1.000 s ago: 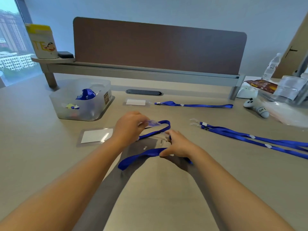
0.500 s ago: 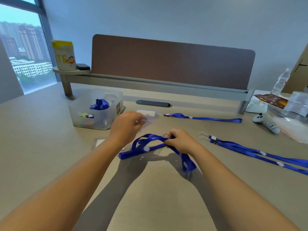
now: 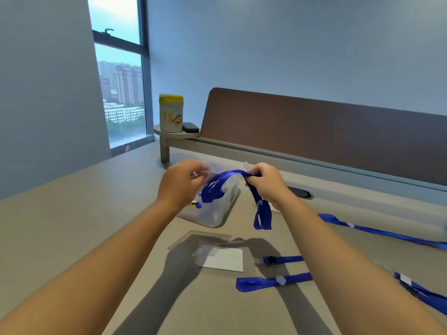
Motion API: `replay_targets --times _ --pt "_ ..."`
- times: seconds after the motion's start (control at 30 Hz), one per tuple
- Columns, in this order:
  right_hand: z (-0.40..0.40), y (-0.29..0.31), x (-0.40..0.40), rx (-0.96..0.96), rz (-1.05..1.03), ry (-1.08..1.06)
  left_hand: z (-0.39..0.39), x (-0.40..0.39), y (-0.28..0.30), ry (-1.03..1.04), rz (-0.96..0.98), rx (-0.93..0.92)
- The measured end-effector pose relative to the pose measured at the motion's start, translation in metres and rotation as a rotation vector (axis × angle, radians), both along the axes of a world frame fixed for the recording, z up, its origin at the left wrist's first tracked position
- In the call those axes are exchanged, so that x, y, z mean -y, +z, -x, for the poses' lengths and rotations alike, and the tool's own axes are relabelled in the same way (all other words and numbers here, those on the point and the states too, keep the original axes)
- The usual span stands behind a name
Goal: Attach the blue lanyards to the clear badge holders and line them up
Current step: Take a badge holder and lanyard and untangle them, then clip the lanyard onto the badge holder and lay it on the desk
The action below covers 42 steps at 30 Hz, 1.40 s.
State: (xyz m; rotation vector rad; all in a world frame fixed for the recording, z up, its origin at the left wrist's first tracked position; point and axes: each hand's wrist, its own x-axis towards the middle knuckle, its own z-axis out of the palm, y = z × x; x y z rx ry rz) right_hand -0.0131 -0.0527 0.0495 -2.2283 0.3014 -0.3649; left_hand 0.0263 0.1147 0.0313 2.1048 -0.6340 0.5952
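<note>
Since last frame I see the lanyard (image 3: 232, 180) raised off the table, right hand (image 3: 267, 183) pinching it at 1 o'clock, left hand (image 3: 181, 184) grip blurred, cannot tell; clipping likely imminent.

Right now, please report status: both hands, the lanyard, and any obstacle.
Left hand and right hand raised, both gripping blue lanyard. Lanyard in the air, tail hanging. Badge holder flat on desk below, unattached. Nothing in the way.
</note>
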Motion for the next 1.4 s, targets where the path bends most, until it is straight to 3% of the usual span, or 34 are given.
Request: replay_targets --times 0.47,0.7,0.87,0.93,1.1,1.4 --pt "-0.153 -0.016 -0.041 0.172 -0.175 0.052 -0.110 -0.035 0.008 0.154 -0.003 0.010" --pt "-0.155 -0.045 -0.020 -0.207 0.528 0.156 -0.113 -0.033 -0.001 0.126 -0.011 0.021" --pt "-0.135 -0.034 -0.009 -0.194 0.907 0.015 -0.100 -0.034 -0.002 0.125 -0.003 0.034" --pt "-0.131 -0.031 -0.009 -0.180 0.953 -0.004 -0.096 -0.035 -0.002 0.127 -0.012 0.042" --pt "-0.131 -0.035 -0.025 -0.187 0.419 0.206 -0.091 -0.034 -0.002 0.136 -0.025 0.030" --pt "-0.064 -0.010 -0.007 0.040 0.059 0.156 -0.053 -0.013 0.002 0.083 -0.007 0.066"
